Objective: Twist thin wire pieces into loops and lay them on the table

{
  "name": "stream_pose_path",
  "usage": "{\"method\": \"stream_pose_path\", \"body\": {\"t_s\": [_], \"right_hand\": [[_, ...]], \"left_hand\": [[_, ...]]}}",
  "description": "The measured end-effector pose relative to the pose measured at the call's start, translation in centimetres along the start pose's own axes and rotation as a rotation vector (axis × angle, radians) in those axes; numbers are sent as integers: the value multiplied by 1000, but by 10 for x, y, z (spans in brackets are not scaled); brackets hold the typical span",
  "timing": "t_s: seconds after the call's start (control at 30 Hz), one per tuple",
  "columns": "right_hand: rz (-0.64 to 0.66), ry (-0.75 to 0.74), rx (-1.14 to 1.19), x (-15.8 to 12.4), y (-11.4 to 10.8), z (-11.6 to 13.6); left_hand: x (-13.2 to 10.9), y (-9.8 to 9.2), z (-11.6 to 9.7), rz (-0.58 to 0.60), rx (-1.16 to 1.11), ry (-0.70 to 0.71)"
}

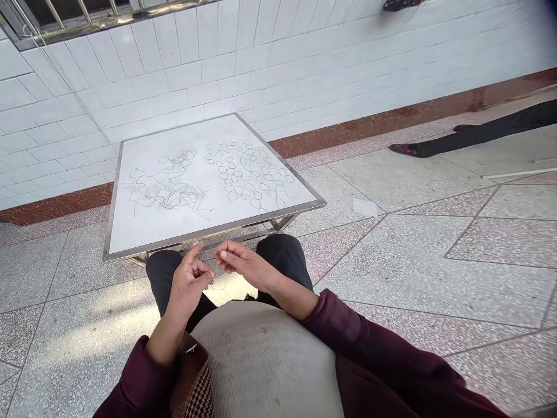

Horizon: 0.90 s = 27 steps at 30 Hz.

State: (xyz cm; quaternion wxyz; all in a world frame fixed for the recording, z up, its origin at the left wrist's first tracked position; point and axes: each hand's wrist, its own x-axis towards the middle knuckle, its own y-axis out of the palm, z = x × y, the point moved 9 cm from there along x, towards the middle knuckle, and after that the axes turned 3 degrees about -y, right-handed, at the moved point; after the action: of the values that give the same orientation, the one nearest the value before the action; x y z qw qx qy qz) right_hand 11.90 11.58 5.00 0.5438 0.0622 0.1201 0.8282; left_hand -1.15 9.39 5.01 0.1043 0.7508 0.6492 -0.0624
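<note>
Right hand (241, 261) looks pinched shut on a thin wire (216, 271), fingertips bunched together. From my feed the wire runs roughly up-and-down between the two hands, curling into a small loose loop at the bottom. It's super fine, so I can't really make out where its ends are. Left hand (189, 284) sits right beside it, half-closed with the fingers curled up. I can't tell if it's actually gripping the wire or is just next to it.

Both hands are over the knees in dark trousers (282, 258) - pale cloth (265, 360) across the lap below them, maroon sleeves (348, 331) on the arms. Just ahead is a white counter with a steel rim (217, 231), its near edge right past the hands. On it, side by side, lie a chain of wire loops (250, 174) and a scribbly wire tangle (163, 188). Off to the right, well apart, another person's legs (478, 130) stretch along a white tiled wall (130, 69).
</note>
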Motion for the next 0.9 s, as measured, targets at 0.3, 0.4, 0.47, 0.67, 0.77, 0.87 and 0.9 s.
{"method": "stream_pose_path", "body": {"t_s": [0.3, 0.4, 0.47, 0.67, 0.77, 0.87, 0.9], "right_hand": [[-30, -8, 50, 3, -2, -7], [-22, -6, 68, 3, -1, -8], [8, 21, 95, 3, 1, -11], [29, 127, 330, 1, 6, -22], [-21, 113, 355, 2, 5, -25], [-96, 32, 281, 2, 2, -24], [-128, 3, 237, 2, 1, -22]], "left_hand": [[-1, 2, 2, 1, 55, -4], [-1, 2, 1, 6, 50, 3], [0, 2, 1, 5, 38, -1], [-1, 8, -2, 57, 16, -37], [-1, 11, -2, 58, 10, -52], [0, 14, -1, 44, 3, -49], [1, 14, 0, 37, -3, -43]]}}
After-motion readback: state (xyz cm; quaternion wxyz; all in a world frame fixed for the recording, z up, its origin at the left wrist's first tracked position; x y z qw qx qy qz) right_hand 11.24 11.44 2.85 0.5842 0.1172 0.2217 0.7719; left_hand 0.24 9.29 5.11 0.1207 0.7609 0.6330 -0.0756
